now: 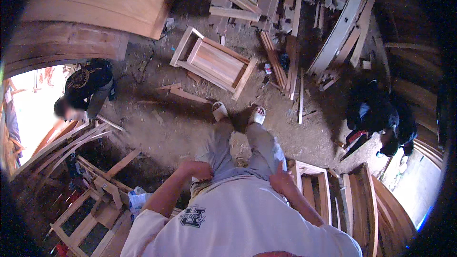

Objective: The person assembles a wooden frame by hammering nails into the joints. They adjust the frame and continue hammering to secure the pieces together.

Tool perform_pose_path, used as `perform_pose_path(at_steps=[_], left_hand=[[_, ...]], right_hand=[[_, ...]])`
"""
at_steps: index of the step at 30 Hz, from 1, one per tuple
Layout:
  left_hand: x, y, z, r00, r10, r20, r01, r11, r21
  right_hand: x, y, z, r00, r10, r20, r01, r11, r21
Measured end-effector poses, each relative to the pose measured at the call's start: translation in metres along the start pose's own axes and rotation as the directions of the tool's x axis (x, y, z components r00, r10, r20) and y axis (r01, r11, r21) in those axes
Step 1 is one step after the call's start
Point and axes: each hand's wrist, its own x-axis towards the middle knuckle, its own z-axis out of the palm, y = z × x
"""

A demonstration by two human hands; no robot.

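My left hand (202, 170) is curled closed against the grey trousers (254, 145), at the upper left thigh. On the other side, my right hand (282, 181) is closed on the cloth of the same trousers near the right hip; its fingers are partly hidden. Both forearms bend inward from the sides of my pale T-shirt (233, 219). My feet stand apart in light sandals (220, 110) on the dirt floor. Beyond them lies a wooden frame with a panel set in it (219, 62), tilted on the ground.
Planks (273, 59) and a long curved board (340, 24) lie at the far right. A person in dark clothes (88, 83) bends at the left, another (373, 109) at the right. Wooden frames (90, 214) stand near left, more (312, 171) near right.
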Motion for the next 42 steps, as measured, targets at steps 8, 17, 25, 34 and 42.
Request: perform_pose_path(at_steps=[8,17,25,34,42], left_hand=[[0.119,-0.027,-0.071,0.932,-0.188,0.311,0.147,0.978,0.152],[0.24,-0.082,-0.284,0.229,0.248,-0.941,-0.223,0.955,0.197],[0.323,-0.136,-0.343,0.1,0.438,-0.893,-0.282,0.873,0.397],[0.305,-0.139,-0.327,0.192,0.257,-0.947,-0.37,0.913,0.173],[0.316,-0.118,-0.323,0.227,0.239,-0.944,-0.357,0.922,0.148]], right_hand=[[0.057,0.035,-0.049,0.979,0.148,-0.143,-0.103,0.954,0.281],[0.491,0.186,-0.167,0.751,0.151,-0.643,0.063,0.953,0.297],[0.751,0.244,-0.165,0.357,-0.104,-0.928,0.002,0.994,-0.111],[0.69,0.211,-0.116,0.408,-0.043,-0.912,0.092,0.996,-0.005],[0.58,0.156,-0.01,0.414,0.116,-0.903,0.087,0.982,0.166]])
